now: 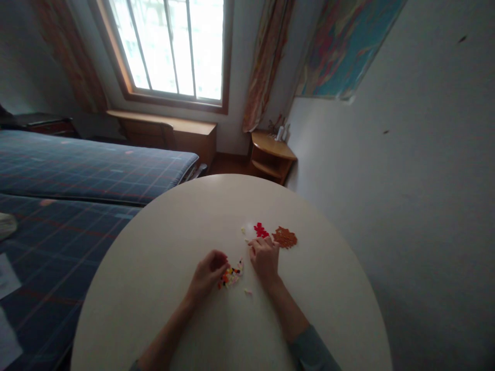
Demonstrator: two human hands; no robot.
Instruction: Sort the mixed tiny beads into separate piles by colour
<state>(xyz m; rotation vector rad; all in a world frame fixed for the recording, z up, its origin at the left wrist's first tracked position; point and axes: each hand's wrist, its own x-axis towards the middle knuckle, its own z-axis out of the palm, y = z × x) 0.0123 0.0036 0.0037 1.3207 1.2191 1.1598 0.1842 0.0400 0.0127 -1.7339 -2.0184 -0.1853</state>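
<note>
On the round pale table lies a loose pile of small mixed-colour pieces, red, orange, yellow, black and pink. My left hand is at this pile's left edge, thumb and fingers curled together; whatever is between the fingertips is too small to name. My right hand rests palm down just below a cluster of red pieces, its fingers bent; anything under them is hidden. Right of it is a heap of brown-orange pieces. A few pale pieces lie apart from the piles.
Beyond the table's left edge are blue plaid mattresses. A wooden desk stands below the window, and a small corner shelf is behind the table. A white wall runs along the right.
</note>
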